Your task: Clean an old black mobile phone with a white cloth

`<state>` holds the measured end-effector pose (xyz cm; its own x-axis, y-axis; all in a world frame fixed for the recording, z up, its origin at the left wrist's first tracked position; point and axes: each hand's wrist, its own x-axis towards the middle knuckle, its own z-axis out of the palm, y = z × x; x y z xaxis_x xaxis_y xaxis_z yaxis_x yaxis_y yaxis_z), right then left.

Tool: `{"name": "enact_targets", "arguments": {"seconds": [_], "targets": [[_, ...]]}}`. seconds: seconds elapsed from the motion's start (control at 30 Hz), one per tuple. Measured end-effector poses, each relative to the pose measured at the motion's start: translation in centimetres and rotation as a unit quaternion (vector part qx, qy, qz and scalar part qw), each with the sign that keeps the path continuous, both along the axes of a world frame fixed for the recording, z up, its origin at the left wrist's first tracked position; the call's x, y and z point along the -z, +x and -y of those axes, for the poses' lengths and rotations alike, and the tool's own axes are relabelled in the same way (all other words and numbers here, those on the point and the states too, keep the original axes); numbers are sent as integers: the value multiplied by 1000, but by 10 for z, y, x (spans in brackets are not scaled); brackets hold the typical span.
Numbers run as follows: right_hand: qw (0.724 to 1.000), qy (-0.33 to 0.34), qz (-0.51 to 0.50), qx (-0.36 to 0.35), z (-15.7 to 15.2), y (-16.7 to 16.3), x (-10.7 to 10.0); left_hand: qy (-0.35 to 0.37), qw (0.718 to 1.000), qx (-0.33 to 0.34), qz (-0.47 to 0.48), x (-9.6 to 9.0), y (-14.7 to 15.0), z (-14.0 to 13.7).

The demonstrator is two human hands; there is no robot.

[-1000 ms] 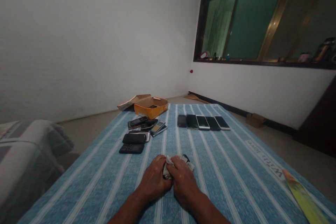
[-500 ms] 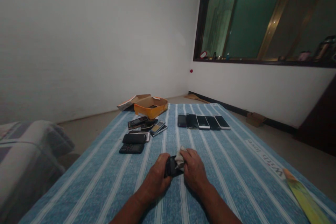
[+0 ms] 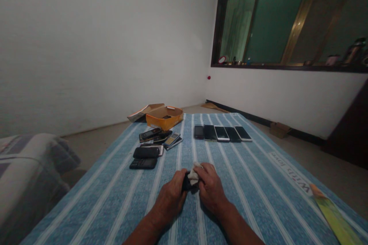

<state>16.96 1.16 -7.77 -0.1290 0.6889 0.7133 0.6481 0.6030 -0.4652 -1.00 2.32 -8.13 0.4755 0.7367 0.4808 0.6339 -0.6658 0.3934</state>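
Cloth (image 3: pixel 194 176), whitish and crumpled, was pinched between the thumb and the fingers of the right hand (image 3: pixel 212 185). It was laid against a small dark device (image 3: pixel 186 182), of which the left end was gripped by the left hand (image 3: pixel 171 192). Both hands were thus closed on their things, and they were kept near each other, with the device between them. Because much of the device was covered by the fingers and the cloth, its exact kind could not be told. It was held over the near middle part of a blue cover (image 3: pixel 244 187) with white stripes.

Farther ahead on the cover, toward the right, five flat phones (image 3: pixel 222 133) were arranged side by side in one row. To the left, a loose group of older phones (image 3: pixel 172 139) was seen, some of them overlapping. Closest to the left hand in this group, a black keypad phone (image 3: pixel 143 164) was placed just beside a rounded black item (image 3: pixel 146 152). Behind the group, an orange box (image 3: pixel 164 122) was left open, and a dark object (image 3: pixel 166 116) could be seen inside it. At the right edge of the cover, a yellow-green strip (image 3: pixel 337 216) was partly shown.
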Motion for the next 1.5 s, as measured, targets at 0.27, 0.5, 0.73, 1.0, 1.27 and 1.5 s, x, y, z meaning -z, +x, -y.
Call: {"name": "enact_targets", "arguments": {"seconds": [0.27,0.5,0.73,1.0,1.27,1.5], "targets": [[999,37,15,3,0,-5,3,4,998,-51,-47,2,-1,-2],[999,40,20,31,0,-7,8,-24,999,-24,9,-1,-1,0],[993,71,68,60,4,-9,8,-52,999,-3,7,-11,-2,6],[986,81,123,79,15,-21,2,-139,989,-14,53,-34,6,12],[985,106,124,62,14,-31,5,-172,980,-18,96,-37,9,13],[984,93,118,94,11,-21,7,-174,981,-45,77,-36,7,12]]}}
